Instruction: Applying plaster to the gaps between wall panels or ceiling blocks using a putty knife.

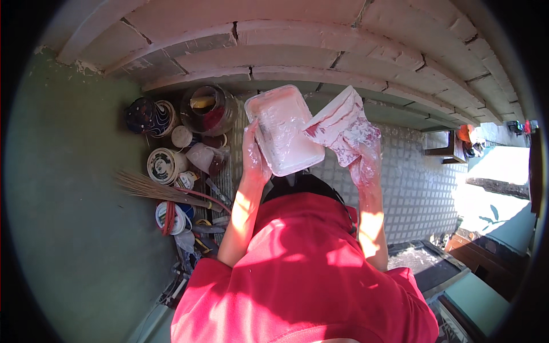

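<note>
A shallow rectangular plastic tub, coated in pinkish-white paint or paste, is held up in front of me. My left hand is closed on its left edge. My right hand, smeared with white, grips a crumpled cloth with white patches and reddish parts. The cloth's near corner comes close to the tub's right edge; I cannot tell whether they touch. Most of the right fingers are hidden behind the cloth.
Pink ledges run across the far side. To the left, beside a green wall, stand a large clear jar, a white bucket and a stick broom. A dark-topped table is at the lower right.
</note>
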Motion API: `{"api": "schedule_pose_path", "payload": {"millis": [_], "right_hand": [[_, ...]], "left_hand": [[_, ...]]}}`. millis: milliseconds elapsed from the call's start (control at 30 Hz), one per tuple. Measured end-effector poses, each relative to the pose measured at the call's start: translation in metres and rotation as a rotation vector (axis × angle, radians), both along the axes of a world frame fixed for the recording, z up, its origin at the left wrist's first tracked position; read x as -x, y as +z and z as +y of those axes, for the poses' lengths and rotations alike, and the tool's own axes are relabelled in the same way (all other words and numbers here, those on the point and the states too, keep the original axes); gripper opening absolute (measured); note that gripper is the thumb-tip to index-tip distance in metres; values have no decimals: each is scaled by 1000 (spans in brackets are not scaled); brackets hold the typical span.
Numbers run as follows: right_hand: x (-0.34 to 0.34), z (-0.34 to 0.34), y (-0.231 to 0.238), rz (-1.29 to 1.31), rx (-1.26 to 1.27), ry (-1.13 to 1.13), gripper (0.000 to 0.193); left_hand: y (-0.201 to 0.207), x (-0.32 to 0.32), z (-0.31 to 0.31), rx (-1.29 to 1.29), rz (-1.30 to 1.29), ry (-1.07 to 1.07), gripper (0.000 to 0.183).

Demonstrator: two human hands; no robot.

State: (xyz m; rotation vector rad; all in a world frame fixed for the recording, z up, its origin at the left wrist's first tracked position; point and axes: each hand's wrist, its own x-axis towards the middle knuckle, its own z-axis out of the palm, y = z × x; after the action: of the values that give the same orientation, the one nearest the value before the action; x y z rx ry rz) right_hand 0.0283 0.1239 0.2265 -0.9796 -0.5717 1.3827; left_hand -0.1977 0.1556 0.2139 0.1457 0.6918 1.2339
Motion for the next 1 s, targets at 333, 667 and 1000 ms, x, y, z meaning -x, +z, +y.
{"api": "schedule_pose_path", "payload": {"millis": [333,667,1000], "right_hand": [[-33,33,33,-589,-51,225,36],[-27,89,48,-872,-293,544,35],[-13,94,34,-930,-350,522,37]], "left_hand": [[17,-34,11,3,61,-56,50],[7,-63,7,-72,56,-55,55],[-1,-52,20,-70,144,-132,53]]}}
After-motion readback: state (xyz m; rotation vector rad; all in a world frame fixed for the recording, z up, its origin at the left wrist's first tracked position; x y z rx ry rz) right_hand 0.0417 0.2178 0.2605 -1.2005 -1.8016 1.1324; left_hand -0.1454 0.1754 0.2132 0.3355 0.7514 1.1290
